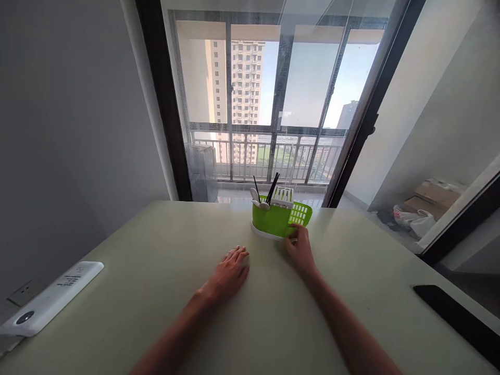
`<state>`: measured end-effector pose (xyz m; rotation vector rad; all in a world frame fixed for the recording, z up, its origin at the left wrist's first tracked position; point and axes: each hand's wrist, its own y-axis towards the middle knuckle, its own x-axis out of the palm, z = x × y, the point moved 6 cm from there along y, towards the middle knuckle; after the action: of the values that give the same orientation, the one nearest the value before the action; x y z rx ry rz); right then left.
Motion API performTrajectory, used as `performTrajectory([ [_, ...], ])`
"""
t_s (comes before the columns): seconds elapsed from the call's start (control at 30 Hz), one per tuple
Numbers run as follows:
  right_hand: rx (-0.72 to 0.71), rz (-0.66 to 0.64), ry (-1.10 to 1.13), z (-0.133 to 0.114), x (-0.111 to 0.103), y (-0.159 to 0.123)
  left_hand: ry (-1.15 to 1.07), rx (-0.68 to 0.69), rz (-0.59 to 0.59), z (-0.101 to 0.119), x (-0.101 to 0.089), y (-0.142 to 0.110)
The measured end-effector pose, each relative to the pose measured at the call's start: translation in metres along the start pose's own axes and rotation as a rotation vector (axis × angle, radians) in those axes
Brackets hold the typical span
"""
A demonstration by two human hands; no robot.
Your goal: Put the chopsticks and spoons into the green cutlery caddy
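A green utensil holder [269, 220] with a white base stands toward the far edge of the table. Black chopsticks [273, 187] and white spoons [254, 195] stick up from its left part. A white slotted insert [282, 196] sits in the middle, and a perforated green basket section [300, 212] forms the right side. My right hand [300, 246] grips the low front of the holder at its right end, thumb and fingers closed on it. Left of it, my left hand [233, 268] lies flat on the table, holding nothing, fingers stretched out.
The pale table [179, 229] reaches up to a glass door. A long white device [58, 294] lies along the left edge. At the right edge is a black flat object [455, 317]. Boxes and bags [429, 208] are on the floor at the far right.
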<state>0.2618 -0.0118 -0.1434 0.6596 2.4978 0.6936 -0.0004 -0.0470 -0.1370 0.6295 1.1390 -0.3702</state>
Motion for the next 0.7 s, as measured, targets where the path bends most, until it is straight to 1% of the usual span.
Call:
performTrajectory([
  [0.23, -0.048, -0.047, 0.025, -0.016, 0.013, -0.009, 0.004, 0.044, 0.008, 0.009, -0.007, 0.0],
  [0.5, -0.085, -0.088, 0.035, -0.04, 0.024, -0.02, -0.039, 0.134, 0.104, 0.021, -0.019, -0.001],
  [0.6, -0.094, -0.099, 0.041, -0.049, 0.024, -0.021, -0.058, 0.131, 0.144, 0.022, -0.024, 0.001],
  [0.7, -0.107, -0.111, 0.05, -0.056, 0.024, -0.022, -0.053, 0.083, 0.176, 0.021, -0.029, 0.002],
])
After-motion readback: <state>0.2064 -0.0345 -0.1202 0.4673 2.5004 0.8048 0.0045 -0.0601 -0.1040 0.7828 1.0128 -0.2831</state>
